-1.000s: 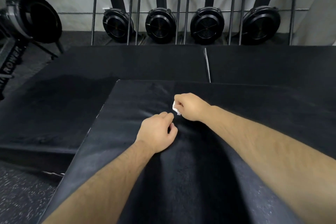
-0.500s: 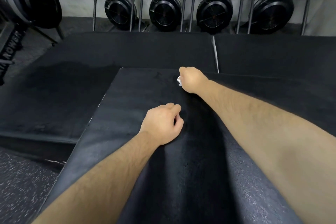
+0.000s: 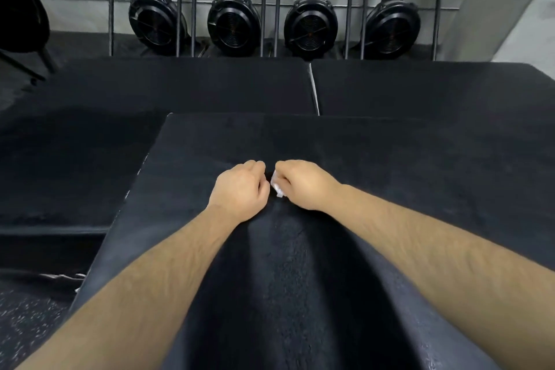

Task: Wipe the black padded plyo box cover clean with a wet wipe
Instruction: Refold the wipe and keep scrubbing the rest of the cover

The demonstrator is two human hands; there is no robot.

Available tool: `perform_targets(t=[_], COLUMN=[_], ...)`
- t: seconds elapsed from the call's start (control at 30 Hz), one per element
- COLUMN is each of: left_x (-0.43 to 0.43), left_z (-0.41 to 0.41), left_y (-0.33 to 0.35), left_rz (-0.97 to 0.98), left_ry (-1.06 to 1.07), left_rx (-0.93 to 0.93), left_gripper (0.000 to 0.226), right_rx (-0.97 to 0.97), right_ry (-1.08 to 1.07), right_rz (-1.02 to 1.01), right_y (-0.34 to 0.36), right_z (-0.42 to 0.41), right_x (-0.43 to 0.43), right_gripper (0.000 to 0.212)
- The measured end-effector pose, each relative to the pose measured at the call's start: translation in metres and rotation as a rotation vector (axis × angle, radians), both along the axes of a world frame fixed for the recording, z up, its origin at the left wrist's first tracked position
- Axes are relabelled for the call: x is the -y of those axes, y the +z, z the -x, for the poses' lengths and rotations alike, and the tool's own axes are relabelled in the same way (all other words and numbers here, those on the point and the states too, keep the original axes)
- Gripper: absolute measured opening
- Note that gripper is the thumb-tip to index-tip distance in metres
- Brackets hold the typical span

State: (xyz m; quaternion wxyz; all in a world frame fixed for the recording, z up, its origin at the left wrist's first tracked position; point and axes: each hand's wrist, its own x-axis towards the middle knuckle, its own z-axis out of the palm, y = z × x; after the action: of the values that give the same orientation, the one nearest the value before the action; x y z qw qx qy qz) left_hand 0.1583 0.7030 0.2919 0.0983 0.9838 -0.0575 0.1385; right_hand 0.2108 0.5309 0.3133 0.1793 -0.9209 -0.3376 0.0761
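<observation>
Left hand (image 3: 240, 189), right hand (image 3: 303, 183) (wet wipe (image 3: 277, 188)) on cover (image 3: 390, 159); 4 rowers (image 3: 310, 24) behind

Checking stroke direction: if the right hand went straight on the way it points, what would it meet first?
Probably the left hand, resting fisted on the plyo box cover just past the wet wipe that the right hand pinches.

Both forearms bare and hairy, uncovered from the frame edge up to each wrist. Left hand (image 3: 240, 191) and right hand (image 3: 304, 185) also bare, knuckles visible.
</observation>
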Motion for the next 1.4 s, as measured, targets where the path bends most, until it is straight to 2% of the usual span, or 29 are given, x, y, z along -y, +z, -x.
perform_targets(t=[0.23, 0.33, 0.47, 0.53, 0.63, 0.73, 0.87, 1.0, 1.13, 1.23, 1.4], left_x=[-0.003, -0.004, -0.006, -0.006, -0.007, -0.005, -0.003, -0.003, -0.004, -0.004, -0.002], left_z=[-0.005, -0.007, -0.006, -0.006, -0.005, -0.002, 0.000, -0.003, -0.002, 0.000, -0.004], left_y=[-0.003, -0.003, -0.002, -0.002, -0.001, 0.000, 0.002, 0.004, 0.005, 0.004, 0.003], left_rz=[0.016, 0.047, 0.064, 0.062, 0.049, 0.029, 0.005, 0.010, 0.083, 0.067, 0.002], left_ry=[-0.032, -0.028, -0.060, -0.083, -0.071, -0.047, -0.030, -0.012, -0.042, -0.060, 0.015], left_rx=[0.029, 0.024, -0.003, -0.012, -0.026, -0.015, -0.011, -0.024, -0.036, 0.000, -0.050], left_gripper=[0.013, 0.015, 0.007, 0.009, 0.024, 0.022, 0.023, 0.027, 0.021, 0.019, 0.023], right_rx=[0.102, 0.065, 0.028, 0.016, 0.027, -0.005, -0.062, -0.093, -0.121, -0.159, -0.129], right_ry=[-0.101, -0.124, -0.054, -0.026, -0.006, 0.008, -0.132, -0.253, -0.143, -0.046, -0.278], right_rz=[0.065, 0.029, -0.065, -0.125, -0.196, -0.192, -0.207, -0.216, -0.199, -0.184, -0.223], right_y=[-0.003, -0.003, -0.005, -0.007, -0.009, -0.008, -0.004, 0.001, 0.006, 0.006, 0.004], right_z=[-0.052, -0.059, -0.039, -0.022, 0.008, 0.030, 0.025, 0.003, 0.031, 0.057, 0.035], right_x=[-0.027, -0.047, -0.049, -0.038, -0.018, 0.004, 0.023, -0.003, -0.025, 0.005, 0.013], right_gripper=[0.015, 0.013, 0.003, 0.010, 0.025, 0.026, 0.020, 0.016, 0.029, 0.023, 0.015])
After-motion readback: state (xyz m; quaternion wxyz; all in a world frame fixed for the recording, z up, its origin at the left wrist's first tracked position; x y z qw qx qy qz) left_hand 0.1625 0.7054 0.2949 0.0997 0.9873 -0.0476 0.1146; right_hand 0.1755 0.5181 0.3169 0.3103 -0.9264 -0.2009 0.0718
